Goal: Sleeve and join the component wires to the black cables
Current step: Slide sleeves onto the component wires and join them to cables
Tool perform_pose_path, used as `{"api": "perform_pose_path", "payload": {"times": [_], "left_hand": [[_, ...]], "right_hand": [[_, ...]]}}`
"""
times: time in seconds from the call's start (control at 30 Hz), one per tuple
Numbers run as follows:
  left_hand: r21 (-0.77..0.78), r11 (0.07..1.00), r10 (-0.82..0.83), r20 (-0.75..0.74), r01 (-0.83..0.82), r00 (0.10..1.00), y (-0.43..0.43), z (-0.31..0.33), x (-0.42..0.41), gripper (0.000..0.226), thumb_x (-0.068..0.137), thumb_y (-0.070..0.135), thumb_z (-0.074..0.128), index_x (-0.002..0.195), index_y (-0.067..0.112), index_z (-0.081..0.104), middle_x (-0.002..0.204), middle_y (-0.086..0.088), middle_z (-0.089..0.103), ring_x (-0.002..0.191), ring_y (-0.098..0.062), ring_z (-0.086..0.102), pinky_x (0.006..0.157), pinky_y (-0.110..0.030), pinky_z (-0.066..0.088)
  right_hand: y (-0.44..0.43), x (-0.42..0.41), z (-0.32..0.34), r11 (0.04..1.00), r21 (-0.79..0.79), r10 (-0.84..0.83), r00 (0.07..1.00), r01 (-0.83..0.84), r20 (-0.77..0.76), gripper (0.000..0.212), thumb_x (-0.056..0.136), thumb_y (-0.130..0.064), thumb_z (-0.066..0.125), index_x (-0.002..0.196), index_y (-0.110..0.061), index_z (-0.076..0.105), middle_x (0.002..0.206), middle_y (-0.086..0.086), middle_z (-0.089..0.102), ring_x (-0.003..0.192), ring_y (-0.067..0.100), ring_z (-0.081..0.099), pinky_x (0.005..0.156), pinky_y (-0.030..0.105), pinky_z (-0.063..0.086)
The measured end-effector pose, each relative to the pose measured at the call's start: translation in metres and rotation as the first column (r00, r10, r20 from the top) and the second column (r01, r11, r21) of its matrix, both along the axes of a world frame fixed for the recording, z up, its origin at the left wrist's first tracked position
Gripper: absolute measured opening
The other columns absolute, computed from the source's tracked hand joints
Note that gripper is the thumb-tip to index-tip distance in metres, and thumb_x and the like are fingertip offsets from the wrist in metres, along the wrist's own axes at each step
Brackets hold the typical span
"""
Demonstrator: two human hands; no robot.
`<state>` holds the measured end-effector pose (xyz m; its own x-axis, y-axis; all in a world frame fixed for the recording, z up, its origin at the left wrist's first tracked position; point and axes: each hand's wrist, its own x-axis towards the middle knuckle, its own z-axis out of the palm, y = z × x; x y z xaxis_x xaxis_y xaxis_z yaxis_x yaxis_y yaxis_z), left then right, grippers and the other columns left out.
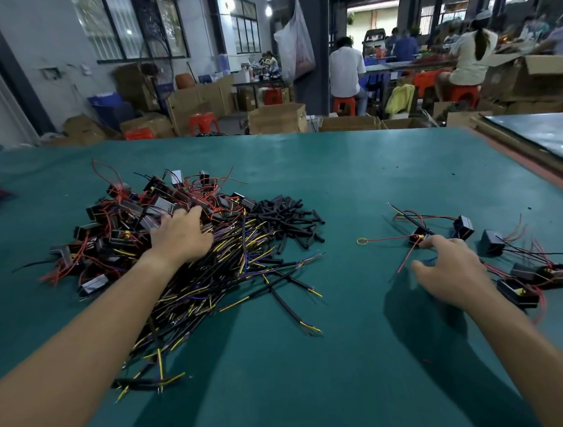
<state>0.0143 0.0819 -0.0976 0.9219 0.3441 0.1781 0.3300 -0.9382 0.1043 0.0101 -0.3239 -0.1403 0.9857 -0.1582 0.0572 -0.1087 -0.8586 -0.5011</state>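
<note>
Your left hand (181,236) reaches into the heap of small black box parts with thin red wires (122,222). Pick just one and lift slowly, so the wires don't tangle. The black cables with yellow tips (218,279) lie beside it on the green worktop (318,362). Your right hand (452,267) is spread and holds nothing. The left fingers are half hidden, so I can't tell if they grip anything.

A green desk (336,161) is carrying a heap of black components (122,219), black cables (211,286) and black sleeves (287,219) at left; several wired components (527,274) are lying well apart at right.
</note>
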Motion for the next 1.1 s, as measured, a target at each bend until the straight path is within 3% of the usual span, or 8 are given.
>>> {"api": "perform_pose_path", "payload": {"times": [0.17,0.27,0.43,0.6,0.7,0.83,1.1], "left_hand": [[-0.082,0.995,0.064,0.059,-0.059,0.996,0.012,-0.01,0.006,0.043,0.091,0.05,0.05,0.098,0.009,0.061,0.112,-0.013,0.058,0.106,-0.037,0.056,0.091,-0.047,0.047],[-0.183,0.982,0.07,0.11,-0.049,0.991,0.014,-0.005,0.008,0.034,0.087,0.039,0.059,0.072,0.008,0.061,0.096,-0.018,0.063,0.091,-0.037,0.059,0.081,-0.042,0.051],[-0.106,0.994,0.03,0.38,0.011,0.925,0.012,0.005,0.006,0.028,0.093,0.031,0.063,0.1,0.004,0.069,0.104,-0.02,0.059,0.097,-0.038,0.057,0.08,-0.044,0.049],[-0.119,0.984,-0.037,0.602,0.135,0.798,-0.003,0.024,0.002,0.025,0.096,0.023,0.059,0.111,0.004,0.068,0.106,-0.021,0.058,0.092,-0.034,0.055,0.077,-0.036,0.041],[-0.147,0.966,-0.076,0.627,0.214,0.775,-0.015,0.039,0.0,0.028,0.092,0.021,0.066,0.113,0.003,0.068,0.11,-0.02,0.06,0.098,-0.031,0.057,0.087,-0.033,0.041],[-0.202,0.938,-0.083,0.658,0.282,0.748,-0.028,0.062,-0.005,0.029,0.088,0.012,0.069,0.116,0.002,0.066,0.11,-0.016,0.063,0.092,-0.02,0.058,0.081,-0.023,0.043],[-0.22,0.825,-0.234,0.706,0.52,0.669,-0.081,0.103,-0.025,0.037,0.084,-0.017,0.052,0.11,0.004,0.069,0.1,-0.01,0.068,0.088,-0.016,0.065,0.083,-0.025,0.056]], "right_hand": [[0.003,-0.002,0.002,0.997,-0.039,0.07,0.997,-0.071,-0.027,0.03,0.088,-0.033,0.063,0.116,-0.022,0.062,0.12,0.011,0.055,0.11,0.033,0.054,0.097,0.043,0.045],[0.006,-0.004,0.003,0.993,-0.049,0.104,0.994,-0.104,-0.019,0.022,0.087,-0.034,0.063,0.106,-0.024,0.064,0.109,0.009,0.059,0.099,0.031,0.056,0.093,0.041,0.046],[0.007,-0.005,0.003,0.991,-0.041,0.125,0.991,-0.127,-0.035,0.017,0.088,-0.037,0.061,0.102,-0.028,0.063,0.112,0.004,0.059,0.102,0.029,0.058,0.096,0.042,0.046],[0.007,-0.006,0.003,0.989,-0.015,0.144,0.989,-0.145,-0.027,0.011,0.088,-0.036,0.062,0.098,-0.031,0.061,0.113,0.001,0.062,0.108,0.025,0.059,0.1,0.041,0.044],[0.007,-0.005,0.002,0.989,0.007,0.149,0.989,-0.149,-0.027,0.008,0.088,-0.034,0.063,0.095,-0.031,0.06,0.106,-0.002,0.064,0.106,0.023,0.06,0.1,0.042,0.044],[0.008,-0.005,0.002,0.987,0.048,0.151,0.989,-0.151,0.0,0.005,0.088,-0.033,0.064,0.09,-0.032,0.06,0.101,-0.007,0.063,0.105,0.02,0.059,0.099,0.042,0.044],[0.013,-0.008,0.003,0.977,0.112,0.168,0.978,-0.182,0.123,0.011,0.086,-0.026,0.065,0.077,-0.032,0.062,0.08,-0.015,0.066,0.086,0.018,0.064,0.084,0.034,0.049]]}}
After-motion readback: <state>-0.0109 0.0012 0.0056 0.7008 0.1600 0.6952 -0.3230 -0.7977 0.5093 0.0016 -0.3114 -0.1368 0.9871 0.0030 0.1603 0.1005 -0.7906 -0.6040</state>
